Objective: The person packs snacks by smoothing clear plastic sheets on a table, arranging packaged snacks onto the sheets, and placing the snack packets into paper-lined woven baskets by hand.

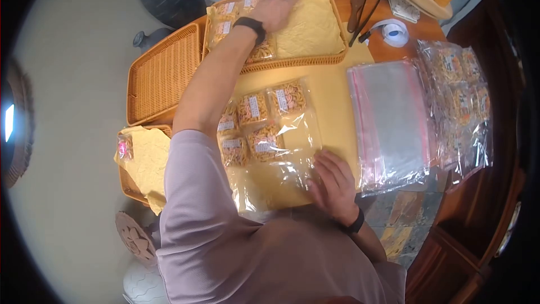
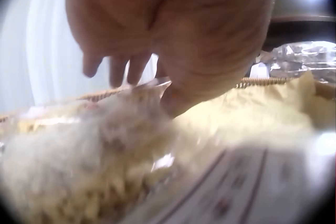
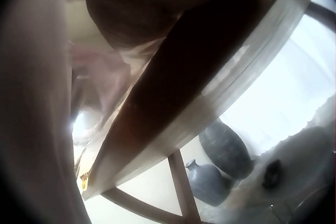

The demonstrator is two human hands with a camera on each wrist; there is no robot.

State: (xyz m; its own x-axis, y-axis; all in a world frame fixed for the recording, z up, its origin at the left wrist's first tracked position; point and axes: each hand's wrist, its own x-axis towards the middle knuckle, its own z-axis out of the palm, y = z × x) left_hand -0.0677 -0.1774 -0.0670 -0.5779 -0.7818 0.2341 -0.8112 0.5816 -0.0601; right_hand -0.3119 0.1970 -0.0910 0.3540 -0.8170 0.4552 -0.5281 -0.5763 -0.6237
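My left hand (image 1: 275, 10) reaches into the far wicker basket (image 1: 298, 66), over snack packets (image 1: 223, 27) and beside crumpled yellow paper (image 1: 309, 22). Up close, its thumb touches the raised film of a clear packet (image 2: 105, 140) of small yellowish pieces, with fingers loosely extended beyond. My right hand (image 1: 336, 184) rests at the near right edge of a large clear bag (image 1: 292, 171) lying on the table. Inside that bag several labelled snack packets (image 1: 253, 108) sit in rows toward its far end. In the right wrist view the table edge (image 3: 173, 145) covers much of the scene.
A stack of flat clear bags (image 1: 391, 124) with pink edges lies at right, beside a filled bag (image 1: 461, 107). Behind are a tape roll (image 1: 395, 32) and dark wooden tools (image 1: 356, 3). A wicker tray (image 1: 163, 73) and a smaller paper-lined basket (image 1: 143, 163) stand at left.
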